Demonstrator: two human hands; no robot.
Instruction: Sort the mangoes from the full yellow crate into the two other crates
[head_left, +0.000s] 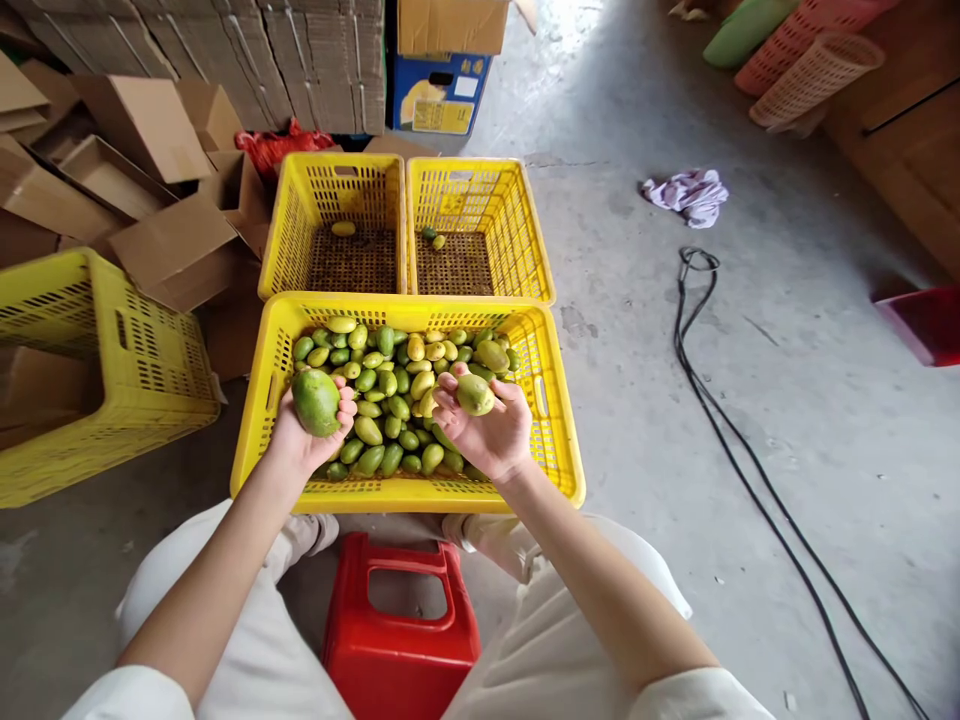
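Observation:
A large green mango [316, 403] rests in my left hand [298, 440], whose fingers curl around its right side. On the upturned palm of my right hand [491, 430] sits a smaller yellow-green mango [475, 395], held by the bent fingers and thumb. Both hands are above a wide yellow crate [420, 492] that holds many green and yellow mangoes [367, 430]. Behind it stand two more yellow crates: the left one [270, 235] has a single yellow mango [343, 229] inside, and the right one [525, 235] has a couple of small ones [439, 242].
A red plastic stool [401, 650] is between my legs. Another yellow crate [150, 370] and loose cardboard boxes [172, 240] lie at the left. To the right, a black cable [720, 425] and a crumpled cloth [690, 195] are on the concrete floor.

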